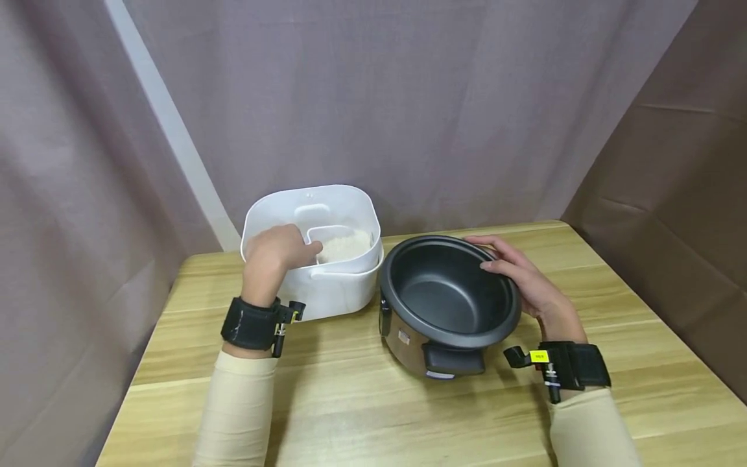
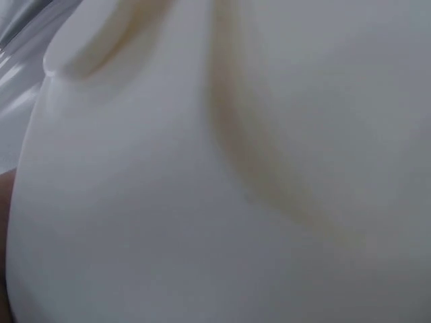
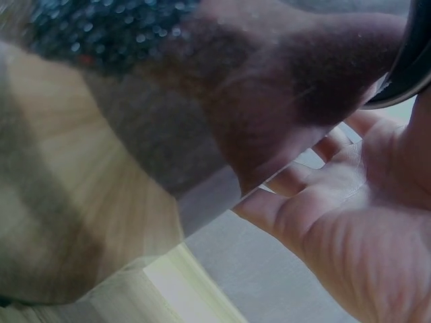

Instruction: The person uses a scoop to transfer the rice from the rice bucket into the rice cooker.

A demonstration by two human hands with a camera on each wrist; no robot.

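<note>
on smooth wood table, right hand cups round glossy black pot.

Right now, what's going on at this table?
A person sits at a wooden table. Their left hand reaches into a white bin and grips a small scoop lying in the rice. Their right hand rests on the rim of an empty dark cooker pot beside the bin.

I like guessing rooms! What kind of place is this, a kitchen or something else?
Probably not a real kitchen: more likely a small setup for filming. A grey curtain hangs around a wooden table, which holds only a rice cooker pot and a white rice tub.
</note>
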